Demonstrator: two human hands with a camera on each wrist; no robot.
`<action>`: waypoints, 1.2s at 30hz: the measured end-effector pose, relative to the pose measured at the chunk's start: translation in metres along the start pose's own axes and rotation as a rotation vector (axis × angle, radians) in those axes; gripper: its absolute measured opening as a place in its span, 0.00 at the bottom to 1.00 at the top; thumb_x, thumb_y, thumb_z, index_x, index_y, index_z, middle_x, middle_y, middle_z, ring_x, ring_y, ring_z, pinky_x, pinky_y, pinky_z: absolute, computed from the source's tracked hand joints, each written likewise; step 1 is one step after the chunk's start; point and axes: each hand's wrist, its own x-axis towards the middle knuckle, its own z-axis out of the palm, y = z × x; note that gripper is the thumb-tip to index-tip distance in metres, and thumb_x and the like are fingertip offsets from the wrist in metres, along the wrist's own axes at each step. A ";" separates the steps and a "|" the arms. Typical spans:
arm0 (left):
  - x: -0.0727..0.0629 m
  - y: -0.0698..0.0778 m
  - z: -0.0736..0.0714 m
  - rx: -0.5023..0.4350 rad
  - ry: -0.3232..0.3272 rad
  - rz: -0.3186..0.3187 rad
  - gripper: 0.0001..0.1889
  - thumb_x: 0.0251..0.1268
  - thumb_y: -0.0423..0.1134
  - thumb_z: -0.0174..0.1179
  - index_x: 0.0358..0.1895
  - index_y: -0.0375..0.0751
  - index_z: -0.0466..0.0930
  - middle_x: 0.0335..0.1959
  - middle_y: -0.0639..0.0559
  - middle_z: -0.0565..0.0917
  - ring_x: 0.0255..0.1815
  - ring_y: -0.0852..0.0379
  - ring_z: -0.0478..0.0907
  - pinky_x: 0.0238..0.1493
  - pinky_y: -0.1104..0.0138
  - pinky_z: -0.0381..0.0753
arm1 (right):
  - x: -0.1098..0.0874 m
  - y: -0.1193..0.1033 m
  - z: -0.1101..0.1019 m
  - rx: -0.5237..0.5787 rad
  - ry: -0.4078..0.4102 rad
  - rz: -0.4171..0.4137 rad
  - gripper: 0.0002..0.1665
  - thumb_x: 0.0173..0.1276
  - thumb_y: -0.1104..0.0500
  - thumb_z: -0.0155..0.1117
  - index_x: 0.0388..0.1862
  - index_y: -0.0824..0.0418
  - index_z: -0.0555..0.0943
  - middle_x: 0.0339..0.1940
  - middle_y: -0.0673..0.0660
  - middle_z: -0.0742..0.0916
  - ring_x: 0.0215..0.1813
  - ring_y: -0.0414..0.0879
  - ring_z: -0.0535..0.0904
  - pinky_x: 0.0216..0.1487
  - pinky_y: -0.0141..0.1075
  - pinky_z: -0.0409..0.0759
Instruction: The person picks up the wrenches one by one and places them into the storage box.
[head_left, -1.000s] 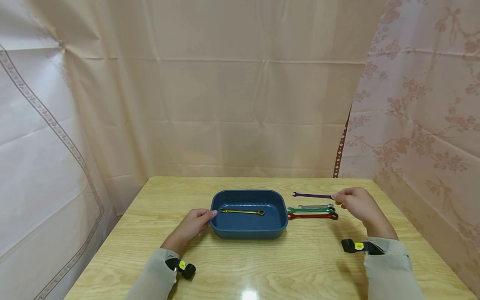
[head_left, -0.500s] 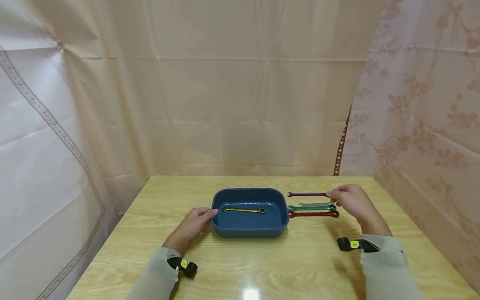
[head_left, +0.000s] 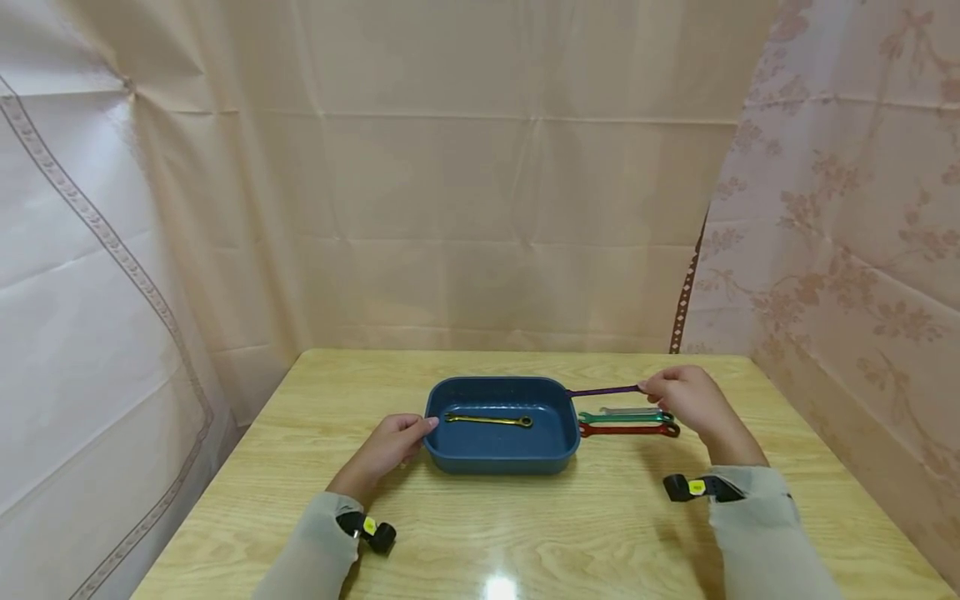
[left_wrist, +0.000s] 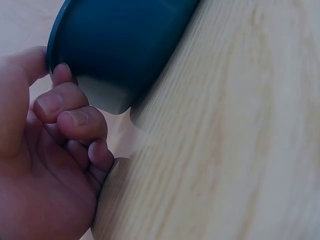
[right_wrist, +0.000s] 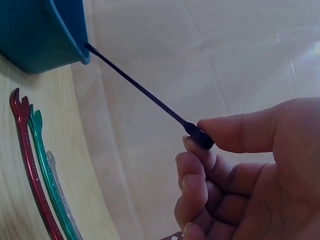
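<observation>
A blue rectangular tray sits on the table with a yellow wrench lying in it. My left hand pinches the tray's left rim between thumb and curled fingers, as the left wrist view also shows. Between thumb and forefinger, my right hand holds a purple wrench by its ring end. Its far end reaches the tray's back right rim; whether it touches, I cannot tell. Below the right hand lie a red wrench, a green wrench and a silver wrench, side by side.
The wooden table ends at a back edge in front of a beige cloth. Patterned cloth hangs on the right, white cloth on the left. The three loose wrenches lie close against the tray's right side.
My right hand has moved left with the purple wrench, bringing its far end from beside the tray to the tray's back right rim. The left hand stays on the tray.
</observation>
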 end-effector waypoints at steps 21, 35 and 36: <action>-0.001 0.002 0.001 -0.020 0.004 -0.015 0.22 0.78 0.54 0.58 0.33 0.36 0.80 0.16 0.56 0.66 0.18 0.59 0.63 0.24 0.69 0.66 | 0.009 -0.017 0.011 -0.005 -0.038 0.003 0.22 0.78 0.49 0.57 0.49 0.67 0.85 0.46 0.64 0.87 0.48 0.55 0.83 0.50 0.50 0.82; -0.002 0.002 0.001 -0.015 0.008 -0.025 0.23 0.77 0.56 0.59 0.35 0.36 0.81 0.17 0.56 0.67 0.19 0.59 0.63 0.24 0.69 0.66 | 0.010 -0.033 0.017 0.000 -0.055 0.009 0.22 0.77 0.49 0.58 0.49 0.66 0.86 0.46 0.63 0.87 0.50 0.56 0.82 0.49 0.48 0.79; -0.001 0.002 0.001 -0.014 0.008 -0.025 0.23 0.77 0.55 0.59 0.34 0.36 0.81 0.17 0.56 0.67 0.19 0.58 0.63 0.24 0.69 0.66 | 0.010 -0.034 0.017 0.004 -0.053 0.008 0.22 0.77 0.49 0.58 0.49 0.67 0.86 0.46 0.62 0.87 0.50 0.56 0.82 0.49 0.48 0.79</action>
